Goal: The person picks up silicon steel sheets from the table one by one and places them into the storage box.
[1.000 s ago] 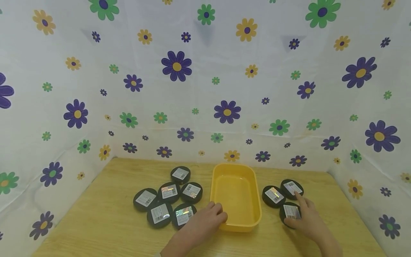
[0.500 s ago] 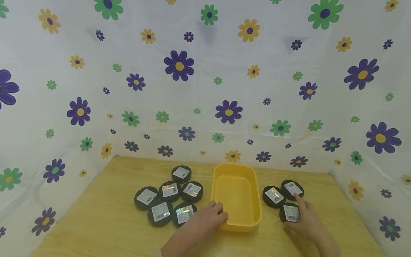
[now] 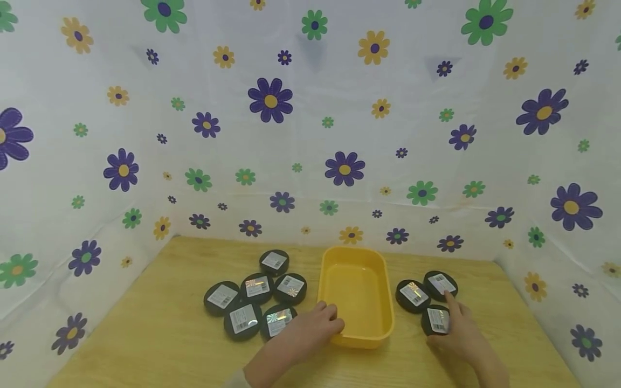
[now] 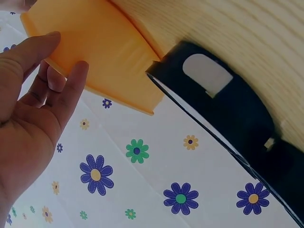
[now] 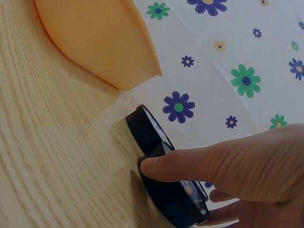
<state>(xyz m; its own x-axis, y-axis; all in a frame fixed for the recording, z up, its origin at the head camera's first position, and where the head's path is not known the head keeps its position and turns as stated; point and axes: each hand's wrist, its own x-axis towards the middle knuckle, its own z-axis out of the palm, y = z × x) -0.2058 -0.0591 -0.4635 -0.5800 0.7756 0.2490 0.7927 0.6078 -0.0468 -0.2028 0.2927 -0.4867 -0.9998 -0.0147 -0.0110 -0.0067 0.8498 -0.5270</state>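
A yellow plastic tray (image 3: 364, 302) stands mid-table. My left hand (image 3: 308, 334) grips its near left rim; in the left wrist view the thumb (image 4: 47, 45) lies against the outer wall and fingers reach over the rim. Three round black flat containers with white labels sit to the tray's right. My right hand (image 3: 463, 337) holds the nearest round black container (image 3: 435, 320) by its edge, the thumb (image 5: 175, 164) on its side wall in the right wrist view. Its index finger reaches toward the back round black container (image 3: 440, 285); whether it touches is unclear. Part of the held container is hidden.
Left of the tray lies a cluster of several similar labelled black containers (image 3: 242, 321), one partly behind my left wrist. A white cloth (image 3: 310, 140) with flowers hangs around the back and sides of the wooden table (image 3: 160, 323).
The right hand's thumb and fingers have drawn in around the nearest right-hand container, which has shifted very slightly. The left hand stays on the tray rim. The head view has moved a little.
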